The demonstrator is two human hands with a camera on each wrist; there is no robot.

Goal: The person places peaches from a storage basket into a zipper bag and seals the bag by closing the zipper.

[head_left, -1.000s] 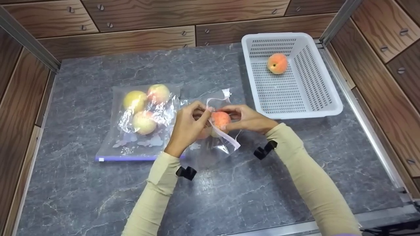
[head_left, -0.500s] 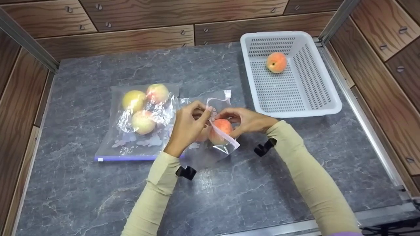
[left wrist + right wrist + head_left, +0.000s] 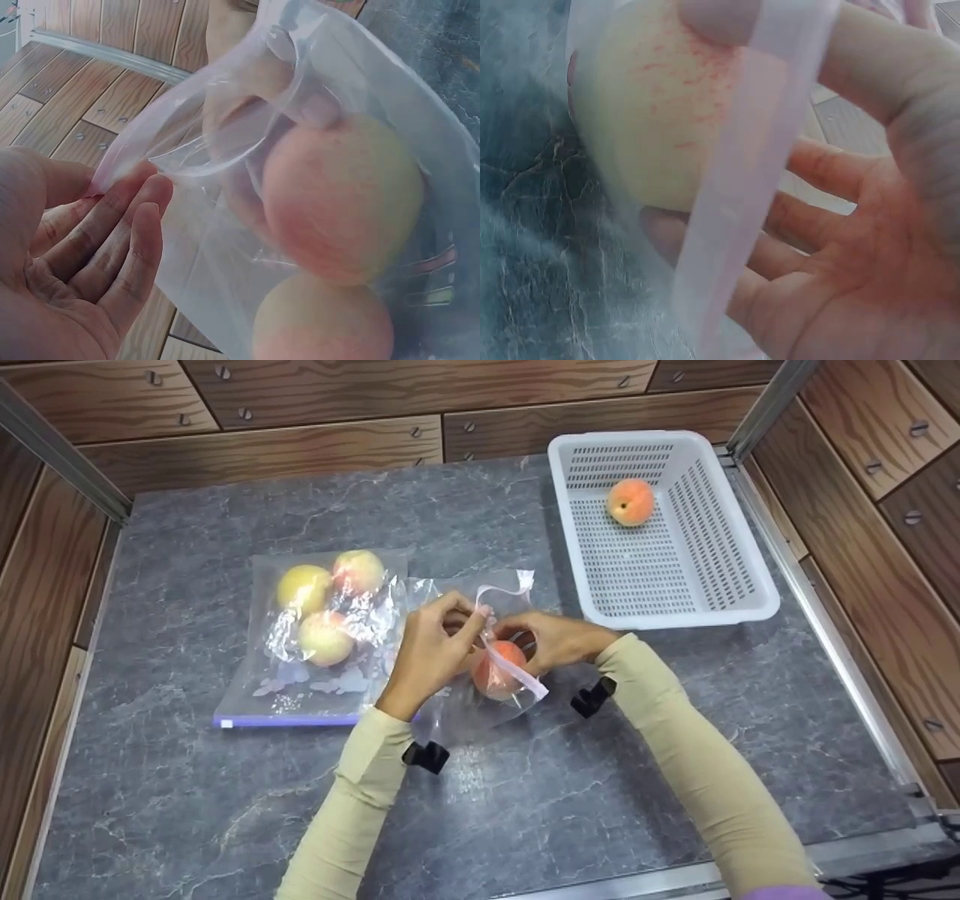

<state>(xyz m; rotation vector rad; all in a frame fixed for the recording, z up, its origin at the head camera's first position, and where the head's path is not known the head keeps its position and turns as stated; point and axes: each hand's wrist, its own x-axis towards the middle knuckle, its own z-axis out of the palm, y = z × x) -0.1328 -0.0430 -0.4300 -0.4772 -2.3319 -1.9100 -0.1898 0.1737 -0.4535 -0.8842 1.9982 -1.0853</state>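
Note:
My left hand (image 3: 431, 649) pinches the pink-edged mouth of a clear zip bag (image 3: 480, 721) between thumb and fingers. That bag lies in front of me with its mouth toward the right. Reaching in through the mouth, my right hand (image 3: 559, 639) holds a peach (image 3: 496, 673), red on its upper side. In the right wrist view, thumb and fingers are round the peach (image 3: 649, 112) behind the pink strip (image 3: 742, 187). Deeper in the bag, a second peach (image 3: 322, 322) shows in the left wrist view; the left hand largely hides it from the head camera.
Left of the hands lies another zip bag (image 3: 244, 682) holding three peaches, its purple strip nearest me. A white perforated basket (image 3: 664, 619) stands at the back right with one peach (image 3: 631, 502) in it. Wood-patterned walls surround the grey marbled table (image 3: 225, 802).
The right hand has carried its peach a little left and toward me, further inside the bag mouth. The left hand keeps its pinch on the bag edge, nearly still.

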